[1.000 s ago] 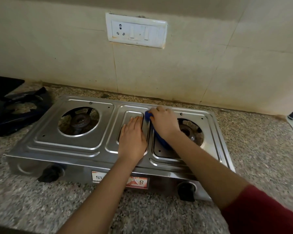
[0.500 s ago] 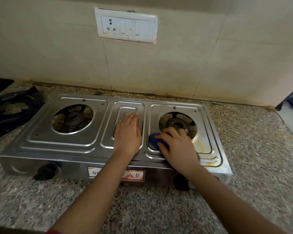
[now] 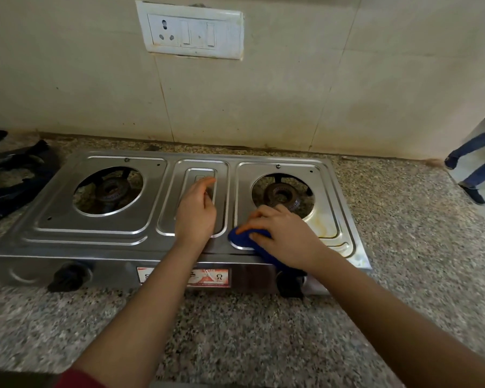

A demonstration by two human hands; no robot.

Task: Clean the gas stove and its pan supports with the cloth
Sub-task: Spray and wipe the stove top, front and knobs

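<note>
A steel gas stove (image 3: 95, 233) is sitting on a speckled stone surface (image 3: 235, 331). The right hand (image 3: 283, 233) is gripping a blue cloth (image 3: 242, 238), pressing it at the stove's front, at 7 o'clock from the right burner (image 3: 282, 196). The left hand (image 3: 196, 212) is lying loosely open, empty, on the centre panel. Pan supports (image 3: 14, 177) are lying off at 9 o'clock.

A home kitchen: a two-burner gas stove (image 3: 101, 228) under the hands sits on a speckled granite counter (image 3: 403, 233), tiled wall (image 3: 67, 79) and switchboard (image 3: 191, 30) beyond them.
</note>
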